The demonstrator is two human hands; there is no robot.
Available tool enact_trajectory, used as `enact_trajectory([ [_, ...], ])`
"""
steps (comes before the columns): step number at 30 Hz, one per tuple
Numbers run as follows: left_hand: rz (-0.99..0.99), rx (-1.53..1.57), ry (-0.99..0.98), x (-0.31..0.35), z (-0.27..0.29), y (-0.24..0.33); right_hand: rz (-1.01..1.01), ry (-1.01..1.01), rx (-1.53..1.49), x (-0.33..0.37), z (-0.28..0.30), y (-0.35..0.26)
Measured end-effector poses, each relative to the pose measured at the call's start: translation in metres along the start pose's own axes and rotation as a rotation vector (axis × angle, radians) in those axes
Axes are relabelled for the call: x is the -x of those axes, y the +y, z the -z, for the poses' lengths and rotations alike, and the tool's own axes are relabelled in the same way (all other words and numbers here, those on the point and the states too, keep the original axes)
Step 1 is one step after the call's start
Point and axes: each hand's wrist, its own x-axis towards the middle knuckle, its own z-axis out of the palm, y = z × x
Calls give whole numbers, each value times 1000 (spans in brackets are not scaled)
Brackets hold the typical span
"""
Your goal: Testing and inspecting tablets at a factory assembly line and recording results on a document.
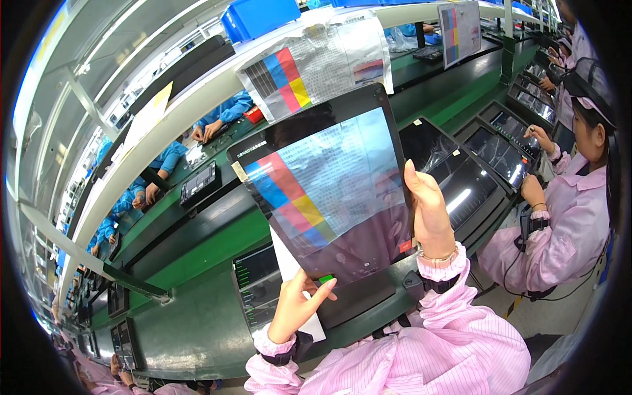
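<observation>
I hold up a black tablet (368,168), tilted, its lit screen showing a live picture of coloured blocks and print. My right hand (431,210) is closed around its right edge, thumb on the front. Near the tablet's lower left edge is my left hand (299,306), fingers apart, one fingertip close to a green patch on the screen; contact with the glass is hard to tell. Behind the tablet hangs a printed test chart (283,79) with matching colour blocks. Part of a white sheet (283,257) shows below the tablet.
A green workbench (178,329) runs across, with another tablet (255,283) at its near edge. Several tablets in black trays (454,174) lie to the right. A co-worker in pink (566,217) handles tablets there. Workers in blue sit beyond the white shelf rail (158,112).
</observation>
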Motion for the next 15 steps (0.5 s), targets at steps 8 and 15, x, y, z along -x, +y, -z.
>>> enact_trajectory([
  [8, 20, -25, 0, 2, 2, -2, -13, 0, -7, 1, -2, -1],
  [15, 65, 4, 5, 1, 3, -2, -16, -11, -47, 2, -7, -3],
])
